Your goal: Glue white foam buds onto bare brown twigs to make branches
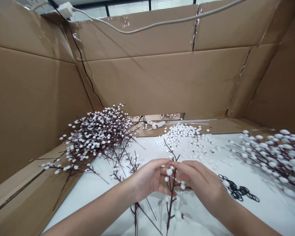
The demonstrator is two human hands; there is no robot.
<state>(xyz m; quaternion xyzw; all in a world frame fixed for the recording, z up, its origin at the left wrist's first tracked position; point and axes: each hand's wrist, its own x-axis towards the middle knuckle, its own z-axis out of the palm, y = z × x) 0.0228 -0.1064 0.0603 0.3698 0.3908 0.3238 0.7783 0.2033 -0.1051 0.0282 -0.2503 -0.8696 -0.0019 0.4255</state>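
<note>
A dark brown artificial branch with white berries [171,188] stands nearly upright between my two hands. My left hand [148,179] is curled around it from the left, its fingers closed on the stem and partly behind it. From the right, my right hand [199,178] meets the stem near its upper twigs with its fingertips pinched there. Whether a single berry is also between those fingertips is hidden. Several white berries sit on the held branch just below the fingertips. Below my left wrist lie more bare brown stems [135,213] on the white sheet [108,196].
A heap of berried branches [100,131] lies at the left, and more branches [275,160] are at the right. Loose white berries [182,131] are scattered at the back near a white glue gun [158,125]. Black rings [238,190] lie right of my hand. Cardboard walls [147,82] surround the table.
</note>
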